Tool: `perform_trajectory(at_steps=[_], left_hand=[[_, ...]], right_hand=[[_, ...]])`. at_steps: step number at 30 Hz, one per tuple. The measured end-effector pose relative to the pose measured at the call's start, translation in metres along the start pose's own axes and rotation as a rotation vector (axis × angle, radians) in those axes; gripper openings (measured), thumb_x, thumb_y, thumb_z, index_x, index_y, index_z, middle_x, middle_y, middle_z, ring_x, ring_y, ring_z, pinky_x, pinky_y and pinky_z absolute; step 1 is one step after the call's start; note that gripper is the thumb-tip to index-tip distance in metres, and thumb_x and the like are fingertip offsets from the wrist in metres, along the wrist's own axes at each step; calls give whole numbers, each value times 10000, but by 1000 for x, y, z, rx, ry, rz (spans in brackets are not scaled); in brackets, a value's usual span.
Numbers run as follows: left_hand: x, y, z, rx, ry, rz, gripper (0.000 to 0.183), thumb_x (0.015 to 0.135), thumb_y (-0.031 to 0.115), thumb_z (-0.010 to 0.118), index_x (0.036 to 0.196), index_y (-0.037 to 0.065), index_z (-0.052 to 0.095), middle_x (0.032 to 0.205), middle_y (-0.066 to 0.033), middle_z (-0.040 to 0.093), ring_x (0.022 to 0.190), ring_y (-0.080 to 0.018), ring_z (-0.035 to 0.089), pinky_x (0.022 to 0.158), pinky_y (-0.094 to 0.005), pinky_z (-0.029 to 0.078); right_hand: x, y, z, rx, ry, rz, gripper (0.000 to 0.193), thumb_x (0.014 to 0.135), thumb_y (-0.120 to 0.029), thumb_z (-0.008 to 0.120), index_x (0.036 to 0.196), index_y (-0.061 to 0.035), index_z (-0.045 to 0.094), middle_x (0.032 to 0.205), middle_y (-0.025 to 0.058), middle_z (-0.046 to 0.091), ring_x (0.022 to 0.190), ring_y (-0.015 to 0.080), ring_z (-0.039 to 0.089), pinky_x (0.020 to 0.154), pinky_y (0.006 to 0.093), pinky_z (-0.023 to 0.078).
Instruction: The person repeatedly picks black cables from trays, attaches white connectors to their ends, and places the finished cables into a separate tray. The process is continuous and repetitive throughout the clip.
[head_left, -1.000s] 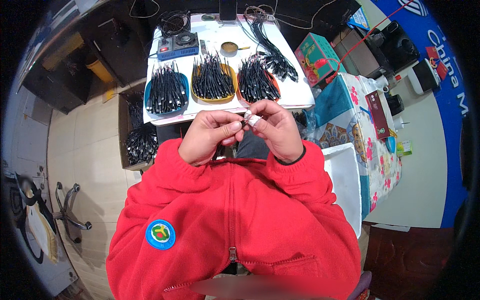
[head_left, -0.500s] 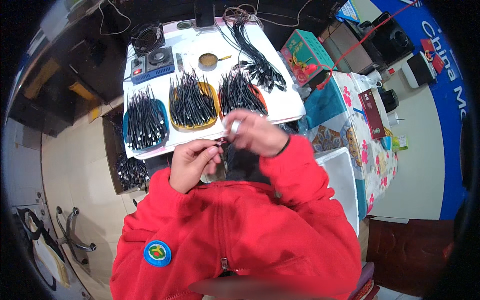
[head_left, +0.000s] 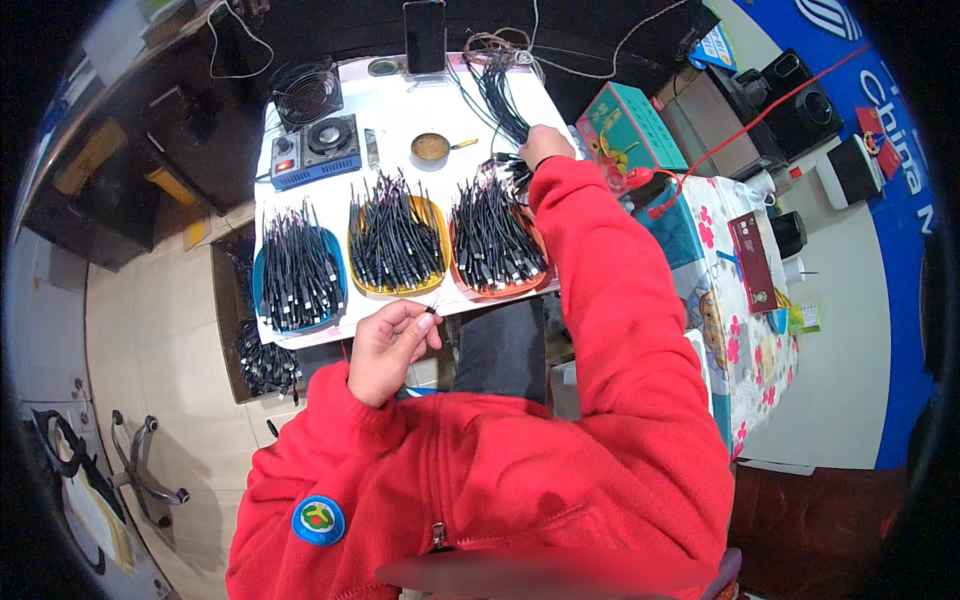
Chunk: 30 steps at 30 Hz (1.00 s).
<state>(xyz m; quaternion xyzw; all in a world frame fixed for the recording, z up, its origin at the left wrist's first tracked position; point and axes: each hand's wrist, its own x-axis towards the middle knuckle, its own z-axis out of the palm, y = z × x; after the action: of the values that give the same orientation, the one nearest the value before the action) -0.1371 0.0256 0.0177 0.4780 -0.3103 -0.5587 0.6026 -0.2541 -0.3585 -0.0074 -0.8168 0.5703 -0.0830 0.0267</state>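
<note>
black cables (head_left: 505, 110) lie loose at the far side of the white table (head_left: 400, 120), so the right hand (head_left: 545, 145) stretches over the trays and grabs some, while the left hand (head_left: 390, 345) waits near, fingers pinched narrow.

Workroom seen from above. A white counter (head_left: 400, 120) stands against a dark back wall. Pale tiled floor (head_left: 130, 380) lies on the left, with a chair's metal base (head_left: 145, 475) and a box of black cables (head_left: 255, 345). On the right, a floral-cloth table (head_left: 745, 330) adjoins a blue wall panel (head_left: 905, 300).
</note>
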Motion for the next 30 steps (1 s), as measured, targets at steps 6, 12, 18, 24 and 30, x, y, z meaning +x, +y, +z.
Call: perform_trajectory(at_steps=[6, 12, 18, 24, 30], left_hand=[[-1, 8, -3, -52, -31, 7, 155, 945, 92, 521, 990, -38, 591, 757, -61, 631, 563, -50, 476, 507, -166, 356], [7, 29, 18, -389, -91, -13, 159, 977, 104, 439, 1014, -27, 522, 1104, -169, 602, 973, -249, 641, 794, -320, 555], [42, 63, 32, -465, -135, 142, 180, 975, 113, 450, 1037, -48, 502, 1164, -152, 554, 1017, -290, 615, 841, -372, 551], [24, 92, 23, -272, 6, 510, 157, 957, 99, 500, 963, -24, 596, 940, -77, 648, 619, -61, 481, 534, -183, 377], [-36, 65, 30, -100, 35, 551, 136, 929, 67, 541, 988, -44, 595, 849, -78, 655, 576, -22, 420, 508, -156, 343]], right_hand=[[0, 13, -89, 306, -197, -128, 269, 757, -295, 652, 850, -48, 701, 739, 104, 664, 673, 235, 629, 646, 343, 507], [-120, 4, -175, 1163, -348, -162, 166, 846, -220, 557, 752, -86, 585, 646, -37, 488, 579, 70, 453, 487, 212, 345], [-302, -51, -123, 797, -12, -540, 155, 738, -105, 641, 767, -28, 509, 737, 68, 500, 639, 206, 519, 581, 308, 433], [-360, -69, -44, 452, 105, -828, 197, 705, -137, 647, 841, -43, 539, 824, 111, 505, 811, 298, 538, 655, 380, 477], [-352, -60, -55, 729, -246, -862, 276, 791, -233, 681, 965, -40, 587, 904, 132, 576, 852, 297, 571, 718, 337, 470]])
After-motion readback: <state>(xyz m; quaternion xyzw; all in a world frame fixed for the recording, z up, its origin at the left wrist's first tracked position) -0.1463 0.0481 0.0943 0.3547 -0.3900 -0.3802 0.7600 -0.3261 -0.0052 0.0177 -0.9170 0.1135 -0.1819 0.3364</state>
